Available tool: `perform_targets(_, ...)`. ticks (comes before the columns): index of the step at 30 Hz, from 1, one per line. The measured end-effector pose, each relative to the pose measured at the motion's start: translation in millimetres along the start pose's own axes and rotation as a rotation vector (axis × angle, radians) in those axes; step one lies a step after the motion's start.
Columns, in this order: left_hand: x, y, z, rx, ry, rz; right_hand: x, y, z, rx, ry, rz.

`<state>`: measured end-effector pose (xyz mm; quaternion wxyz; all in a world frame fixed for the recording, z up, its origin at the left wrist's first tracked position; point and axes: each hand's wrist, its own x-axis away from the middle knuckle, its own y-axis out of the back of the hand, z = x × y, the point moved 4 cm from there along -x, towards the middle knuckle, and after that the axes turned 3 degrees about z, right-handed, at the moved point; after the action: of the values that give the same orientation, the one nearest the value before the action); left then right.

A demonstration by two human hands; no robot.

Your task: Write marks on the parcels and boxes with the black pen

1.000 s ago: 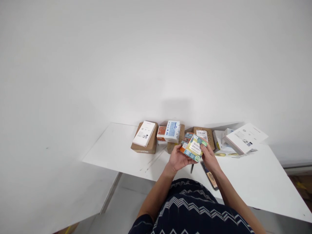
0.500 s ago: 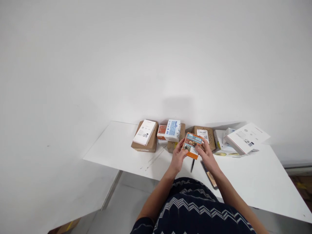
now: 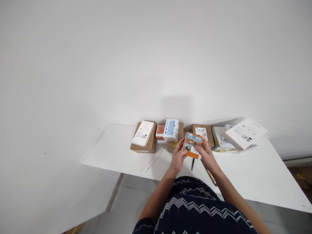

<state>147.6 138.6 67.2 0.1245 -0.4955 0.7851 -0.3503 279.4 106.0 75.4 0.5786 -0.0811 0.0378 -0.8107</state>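
Between my two hands I hold a small orange box [image 3: 192,146] with a blue printed band and pictures on its face. My left hand [image 3: 179,156] grips its left edge, thumb on the front. Around the right edge close the fingers of my right hand [image 3: 205,152], its thumb also on the face. The box is tilted toward me above the white table [image 3: 246,175]. Under it a black pen [image 3: 192,164] lies on the table. A phone-like flat object [image 3: 211,177] is partly covered by my right forearm.
Along the wall stand a brown carton with a white box [image 3: 143,133] on top, a blue-and-white box [image 3: 171,130] beside a reddish one [image 3: 160,131], and a brown carton with a label [image 3: 209,133]. At right, a large white box [image 3: 245,133] leans over other white boxes [image 3: 219,138].
The view has shifted slightly. Both hands keep hold of the orange box in nearly the same place; nothing else has visibly moved.
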Motion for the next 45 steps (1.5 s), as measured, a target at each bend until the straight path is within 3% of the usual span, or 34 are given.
perform_targets(5, 0, 3.5, -1, 0.056, 0.005, -0.03, -3, 0, -3, -0.054, -0.011, -0.004)
perform_targets(12, 1, 5.5, -12, 0.021, -0.078, -0.043, -6, 3, -17, -0.475, -0.415, 0.1)
perform_targets(22, 1, 5.5, -11, 0.007, -0.1, -0.067, -2, 0, -22, -0.827, -0.542, 0.11)
perform_targets(30, 1, 7.8, -11, -0.016, -0.065, -0.087, -3, 0, -18, -0.685, -0.493, 0.113)
perform_targets(34, -1, 15.3, -4, -0.075, 0.047, -0.135, -6, 3, -15, -0.452, -0.326, 0.07)
perform_targets(37, -1, 15.0, -2, -0.088, 0.084, -0.127, -6, 0, -12, -0.257, -0.238, 0.151)
perform_targets(40, 0, 9.9, -4, -0.026, 0.104, -0.105, -7, 1, -14, -0.155, -0.268, 0.202)
perform_targets(43, -1, 9.1, -5, 0.09, 0.131, -0.13, -11, 7, -25, -0.082, -0.314, 0.171)
perform_targets(45, -2, 12.0, -2, 0.191, 0.178, -0.156, -17, 15, -39, 0.101, -0.304, 0.128)
